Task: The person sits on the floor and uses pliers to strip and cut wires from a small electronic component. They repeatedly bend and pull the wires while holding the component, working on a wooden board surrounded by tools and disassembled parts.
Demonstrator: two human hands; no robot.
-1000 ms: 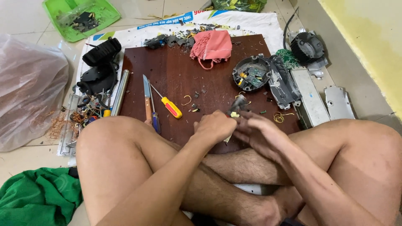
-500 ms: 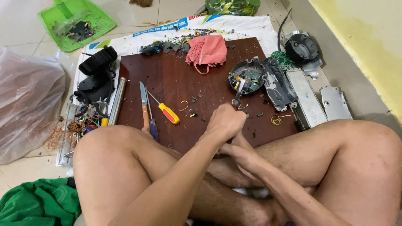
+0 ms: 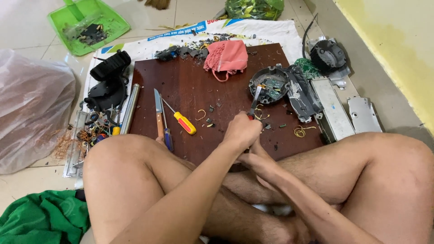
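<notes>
My left hand (image 3: 242,132) is closed on a tool with a metal shaft (image 3: 255,100) and a red handle. The tool's tip reaches the round black housing (image 3: 270,85), which lies open with a circuit board inside. My right hand (image 3: 254,157) sits just under the left one, near the front edge of the dark wooden board (image 3: 190,86). Its fingers are mostly hidden, so what it holds does not show. I sit cross-legged with my knees on both sides of the board.
On the board lie a knife (image 3: 158,113), a yellow-handled screwdriver (image 3: 182,120), a pink cloth (image 3: 227,56) and bits of yellow wire (image 3: 299,131). Grey metal covers (image 3: 335,108) lie to the right. Black parts (image 3: 108,81), a clear plastic bag (image 3: 31,108) and a green dustpan (image 3: 86,22) are on the left.
My left hand has moved forward over the board towards the round black housing, and the tool's shaft now reaches it. The right hand stays low beneath it.
</notes>
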